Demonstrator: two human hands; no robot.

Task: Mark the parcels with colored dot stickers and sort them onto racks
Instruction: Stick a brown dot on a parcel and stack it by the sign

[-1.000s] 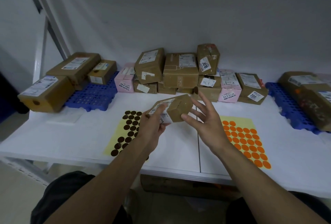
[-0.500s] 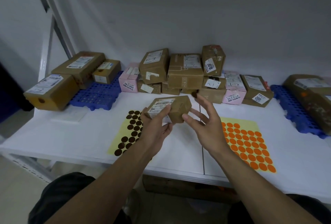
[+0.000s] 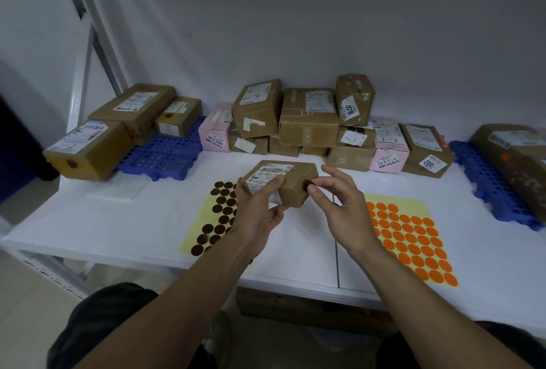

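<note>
My left hand (image 3: 256, 212) grips a small brown parcel (image 3: 291, 195) with a white shipping label on top, holding it just above the white table (image 3: 112, 221). A brown dot sticker (image 3: 307, 183) sits on the parcel's right face. My right hand (image 3: 339, 204) hovers beside that face with its fingers spread and its thumb tip at the dot. A yellow sheet of brown dot stickers (image 3: 217, 216) lies under my left hand. To the right lies a sheet of orange dot stickers (image 3: 413, 240).
A pile of brown and pink parcels (image 3: 308, 120) stands against the back wall. A blue rack (image 3: 159, 157) at the left carries three brown boxes, one with a brown dot. Another blue rack (image 3: 492, 190) at the right edge carries large parcels. A metal frame rises at the left.
My right hand closed in from spread fingers to the parcel's right face, where a brown dot now shows. My left hand kept hold of the parcel and turned it slightly.
</note>
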